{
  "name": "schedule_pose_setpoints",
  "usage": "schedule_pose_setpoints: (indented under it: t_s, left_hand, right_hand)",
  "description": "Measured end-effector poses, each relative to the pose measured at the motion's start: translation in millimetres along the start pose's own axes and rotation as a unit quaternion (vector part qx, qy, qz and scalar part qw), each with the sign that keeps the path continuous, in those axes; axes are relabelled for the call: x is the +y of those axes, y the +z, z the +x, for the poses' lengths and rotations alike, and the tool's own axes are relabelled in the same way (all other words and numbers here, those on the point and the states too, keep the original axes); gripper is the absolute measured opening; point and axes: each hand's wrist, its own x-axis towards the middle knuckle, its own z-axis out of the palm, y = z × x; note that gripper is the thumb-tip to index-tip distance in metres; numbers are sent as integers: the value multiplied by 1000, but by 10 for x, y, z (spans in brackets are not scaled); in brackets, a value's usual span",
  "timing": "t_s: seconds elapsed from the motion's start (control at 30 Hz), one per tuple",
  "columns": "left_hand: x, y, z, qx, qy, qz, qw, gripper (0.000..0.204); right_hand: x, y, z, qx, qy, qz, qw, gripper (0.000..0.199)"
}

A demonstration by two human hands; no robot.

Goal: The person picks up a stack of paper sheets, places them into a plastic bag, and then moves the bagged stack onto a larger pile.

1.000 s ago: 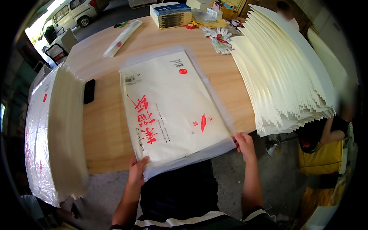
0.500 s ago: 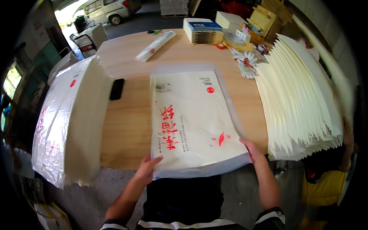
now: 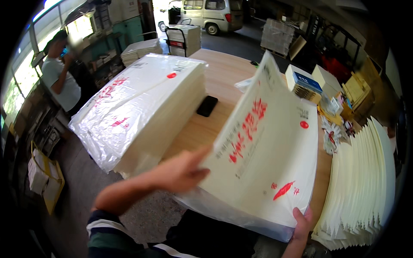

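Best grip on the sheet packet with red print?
Probably both long side edges, near the closest corners, coming from the person's side: the packet is broad and thin, its left edge bows upward, and the right hand holds the near right corner.

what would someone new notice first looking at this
Probably the pale package with bold red markings, curving up at front centre, with the right hand gripping its near right corner and the blurred left hand at its left edge. Next, the thick stack with a shiny plastic cover at left and the fanned cream sheets at right.
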Motion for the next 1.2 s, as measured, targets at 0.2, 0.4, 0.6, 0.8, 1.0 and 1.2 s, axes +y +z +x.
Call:
schedule_pose_setpoints:
  t_s: [0.2,0.4,0.6,0.8,1.0,1.2]
  left_hand:
    - [-221,-1891,-529,175,-93,-65,978,67]
    - [-1086,-3419,-1271,279,-162,163,932,68]
    - [-2368,-3801,-1993,172,-329,270,888,60]
    - [-2454,-3693,-1883,176,-384,288,859,59]
    - [-2130,-3530,-1608,178,-418,371,810,60]
    - [-3380,-4019,-1980,305,-274,180,894,62]
  right_hand:
    - [-308,1832,519,-160,-49,102,981,44]
    - [-287,3838,597,-274,-17,95,957,29]
    - [271,4615,227,-357,48,8,933,35]
    - [445,4625,135,-396,42,-30,917,40]
    - [413,4357,337,-449,129,-88,879,53]
    - [934,4442,577,-199,-34,-18,979,86]
